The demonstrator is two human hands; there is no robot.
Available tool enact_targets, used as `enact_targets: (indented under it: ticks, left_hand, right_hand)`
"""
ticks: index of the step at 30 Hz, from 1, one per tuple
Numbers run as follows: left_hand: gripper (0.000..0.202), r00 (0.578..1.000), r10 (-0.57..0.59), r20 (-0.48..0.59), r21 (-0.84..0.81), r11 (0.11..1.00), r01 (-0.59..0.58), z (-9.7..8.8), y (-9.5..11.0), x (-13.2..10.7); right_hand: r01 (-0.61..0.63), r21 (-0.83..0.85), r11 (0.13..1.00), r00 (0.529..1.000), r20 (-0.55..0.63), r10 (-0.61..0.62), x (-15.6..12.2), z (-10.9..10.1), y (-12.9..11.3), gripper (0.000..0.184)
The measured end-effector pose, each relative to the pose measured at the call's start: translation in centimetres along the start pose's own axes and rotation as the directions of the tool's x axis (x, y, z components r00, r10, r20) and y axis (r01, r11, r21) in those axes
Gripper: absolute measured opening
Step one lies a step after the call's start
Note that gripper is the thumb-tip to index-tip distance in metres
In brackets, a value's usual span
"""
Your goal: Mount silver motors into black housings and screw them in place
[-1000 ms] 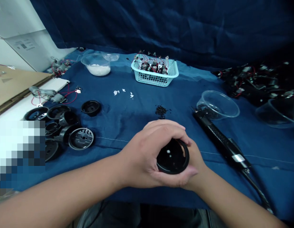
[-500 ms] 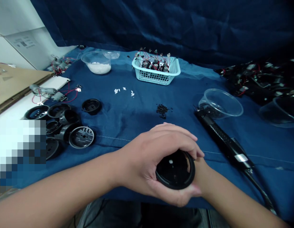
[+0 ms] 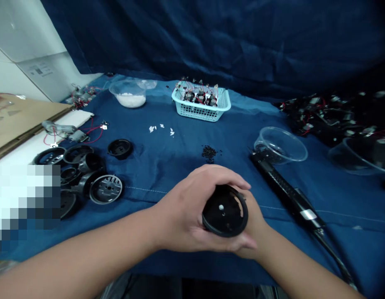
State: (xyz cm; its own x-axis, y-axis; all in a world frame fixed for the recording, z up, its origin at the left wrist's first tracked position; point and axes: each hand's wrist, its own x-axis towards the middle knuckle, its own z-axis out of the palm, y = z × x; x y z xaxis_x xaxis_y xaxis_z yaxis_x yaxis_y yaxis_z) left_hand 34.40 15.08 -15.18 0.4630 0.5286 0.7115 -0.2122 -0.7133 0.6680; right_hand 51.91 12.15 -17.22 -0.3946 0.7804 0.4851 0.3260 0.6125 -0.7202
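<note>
My left hand point(image 3: 192, 207) is closed around a round black plastic housing point(image 3: 225, 218), fingers over its far side and thumb along its near side. The housing's open mouth is tilted up toward me. Inside its dark bowl a small white piece point(image 3: 221, 207) shows near the middle. My right hand point(image 3: 253, 220) is behind and to the right of the housing, close against it. Its fingers are hidden by the housing and my left hand. Beyond my hands, a pile of tiny black pieces point(image 3: 208, 152) and several small white pieces point(image 3: 152, 129) lie on the blue cloth point(image 3: 167, 162).
Several black housings point(image 3: 105, 189) cluster at left, below wired motors point(image 3: 66, 131). At the back stand a tub of white pieces point(image 3: 131, 100) and a light-blue basket point(image 3: 200, 113) of wired parts. A black corded tool point(image 3: 282, 187) and clear tubs point(image 3: 281, 143) occupy the right, near piled wired parts point(image 3: 332, 112).
The view has tilted up slightly, so the table things sit lower in the picture. Both hands and the housing have shifted a little up and left, and the housing's inside shows more clearly.
</note>
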Motion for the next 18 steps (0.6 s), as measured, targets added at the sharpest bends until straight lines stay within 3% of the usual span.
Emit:
enact_targets:
  ticks: [3,6,10,12,15,18]
  left_hand:
    - [0.075,0.987,-0.146,-0.069,-0.056,0.988,0.142,0.0,0.0,-0.6]
    - [0.068,0.967,-0.221,-0.129,-0.091,0.973,0.21,-0.2,0.1,-0.7]
    - [0.063,0.951,-0.179,-0.25,0.044,0.98,0.196,-1.7,0.5,0.7]
    - [0.06,0.949,-0.118,-0.294,0.188,0.966,0.178,-3.4,1.4,2.1]
    - [0.059,0.98,-0.029,-0.196,0.458,0.881,0.118,-6.8,3.8,4.5]
    - [0.054,0.983,-0.18,-0.044,0.647,0.744,0.165,-9.9,6.9,6.8]
  right_hand:
    - [0.086,-0.006,0.996,0.996,-0.015,-0.086,1.1,-0.1,-0.8,0.008]
    - [0.03,0.037,0.999,0.998,-0.049,-0.028,1.6,-0.4,-1.1,0.01]
    - [0.035,0.154,0.987,0.989,-0.148,-0.012,1.8,-1.1,-0.5,0.039]
    - [0.008,0.224,0.975,0.983,-0.18,0.033,1.9,-1.7,-0.1,0.041]
    - [-0.061,0.358,0.932,0.958,-0.24,0.155,2.0,-3.2,-0.3,0.033]
    - [-0.11,0.413,0.904,0.899,-0.346,0.268,1.2,-5.4,-2.1,0.03]
